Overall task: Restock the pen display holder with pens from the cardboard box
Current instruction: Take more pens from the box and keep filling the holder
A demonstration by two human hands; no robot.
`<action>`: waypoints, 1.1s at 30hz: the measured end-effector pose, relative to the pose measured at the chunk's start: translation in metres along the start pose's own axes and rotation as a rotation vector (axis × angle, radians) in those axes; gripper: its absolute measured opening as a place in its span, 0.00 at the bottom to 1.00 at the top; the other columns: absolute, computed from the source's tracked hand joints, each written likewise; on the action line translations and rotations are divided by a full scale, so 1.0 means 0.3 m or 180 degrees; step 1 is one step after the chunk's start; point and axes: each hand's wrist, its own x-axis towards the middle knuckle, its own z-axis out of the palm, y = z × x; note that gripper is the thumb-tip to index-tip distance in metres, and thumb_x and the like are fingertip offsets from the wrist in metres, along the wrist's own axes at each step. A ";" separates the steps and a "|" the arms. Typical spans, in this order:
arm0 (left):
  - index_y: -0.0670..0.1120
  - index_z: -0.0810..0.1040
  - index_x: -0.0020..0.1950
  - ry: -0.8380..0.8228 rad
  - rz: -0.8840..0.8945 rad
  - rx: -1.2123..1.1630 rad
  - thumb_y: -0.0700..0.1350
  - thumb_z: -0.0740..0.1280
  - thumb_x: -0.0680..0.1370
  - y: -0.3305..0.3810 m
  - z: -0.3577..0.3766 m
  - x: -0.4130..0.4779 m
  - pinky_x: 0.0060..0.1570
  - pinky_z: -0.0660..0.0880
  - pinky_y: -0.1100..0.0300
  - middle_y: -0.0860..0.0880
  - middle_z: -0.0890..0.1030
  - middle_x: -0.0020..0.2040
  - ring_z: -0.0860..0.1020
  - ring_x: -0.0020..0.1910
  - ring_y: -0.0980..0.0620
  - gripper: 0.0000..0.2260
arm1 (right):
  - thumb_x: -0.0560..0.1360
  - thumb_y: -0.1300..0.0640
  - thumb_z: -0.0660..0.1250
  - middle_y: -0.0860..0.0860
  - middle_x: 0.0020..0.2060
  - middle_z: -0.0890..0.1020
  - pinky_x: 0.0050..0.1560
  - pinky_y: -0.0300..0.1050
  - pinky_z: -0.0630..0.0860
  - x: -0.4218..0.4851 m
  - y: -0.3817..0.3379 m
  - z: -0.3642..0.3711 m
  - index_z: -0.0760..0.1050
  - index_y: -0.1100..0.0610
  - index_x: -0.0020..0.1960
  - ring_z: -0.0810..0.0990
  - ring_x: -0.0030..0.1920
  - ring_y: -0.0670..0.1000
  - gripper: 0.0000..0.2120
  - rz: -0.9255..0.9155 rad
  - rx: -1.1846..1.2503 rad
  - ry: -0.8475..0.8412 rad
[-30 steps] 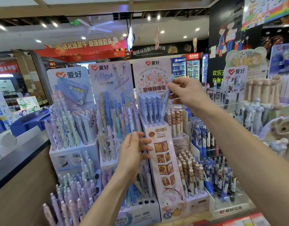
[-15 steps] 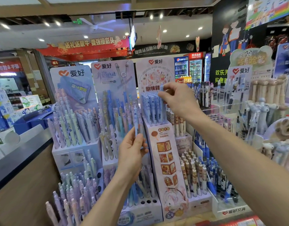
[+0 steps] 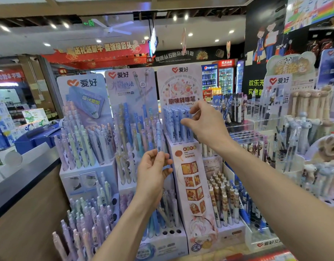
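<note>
A tall white pen display holder (image 3: 183, 159), printed with food pictures down its front and topped by a pink header card (image 3: 179, 85), is seen at the middle of a crowded shop counter. To the left of this holder two more tiered stands are ranged: a lilac one with blue and pastel pens (image 3: 131, 117) just beside it, and a blue-carded one with pale green and peach pens (image 3: 81, 129) farther left. To the right of the holder, clear racks of dark-patterned pens (image 3: 232, 108) and a stand of bear-topped pens (image 3: 311, 102) are visible. The upper tier of the holder is filled with a close row of blue pens (image 3: 176, 125), standing upright in their holes. The right hand (image 3: 205, 123) is raised in front of that row, at the holder's right side; its thumb and forefinger are curled toward the pen tops with a gap between them, the other fingers spread, and whether a pen is actually touched cannot be told. The left hand (image 3: 153, 172) is held lower, just left of the holder's printed front. A single pale blue pen (image 3: 159, 136) is pinched near its lower end between the thumb and fingertips of this hand and is kept upright, its top reaching level with the filled tier. The cardboard box is not in view.
</note>
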 end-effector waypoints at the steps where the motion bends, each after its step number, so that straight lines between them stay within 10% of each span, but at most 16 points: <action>1: 0.42 0.73 0.59 0.0032 0.0014 0.0050 0.43 0.61 0.83 0.003 0.002 0.004 0.45 0.76 0.55 0.49 0.79 0.41 0.78 0.42 0.53 0.07 | 0.74 0.48 0.74 0.47 0.39 0.78 0.43 0.45 0.76 -0.002 0.004 -0.006 0.74 0.54 0.52 0.78 0.42 0.49 0.14 -0.0020 0.0055 0.0062; 6: 0.46 0.79 0.62 0.0036 0.0259 0.0499 0.48 0.64 0.82 0.042 0.021 0.032 0.52 0.76 0.61 0.53 0.82 0.53 0.80 0.50 0.59 0.12 | 0.76 0.50 0.72 0.49 0.38 0.81 0.40 0.41 0.77 -0.026 -0.005 -0.038 0.78 0.55 0.48 0.79 0.38 0.47 0.08 0.0008 0.0425 0.0112; 12: 0.53 0.82 0.52 -0.0154 0.0656 0.1238 0.47 0.64 0.82 0.111 0.088 0.071 0.40 0.76 0.68 0.55 0.83 0.44 0.78 0.41 0.61 0.07 | 0.78 0.52 0.70 0.48 0.37 0.83 0.30 0.40 0.78 -0.048 -0.053 -0.015 0.83 0.53 0.51 0.79 0.32 0.46 0.06 0.0059 0.0903 -0.0957; 18: 0.50 0.81 0.46 -0.0313 0.0904 0.2120 0.45 0.62 0.82 0.167 0.140 0.126 0.47 0.78 0.43 0.39 0.84 0.46 0.77 0.40 0.51 0.09 | 0.77 0.54 0.71 0.48 0.34 0.82 0.35 0.46 0.78 0.006 -0.075 -0.009 0.83 0.55 0.47 0.78 0.30 0.45 0.06 0.0052 0.0608 -0.0711; 33: 0.43 0.83 0.44 -0.0070 0.1098 0.2653 0.46 0.66 0.80 0.158 0.170 0.184 0.45 0.78 0.44 0.41 0.83 0.39 0.79 0.37 0.46 0.10 | 0.76 0.52 0.70 0.50 0.36 0.85 0.40 0.53 0.84 0.021 -0.035 -0.030 0.83 0.55 0.45 0.83 0.35 0.51 0.07 0.0041 0.0492 -0.0441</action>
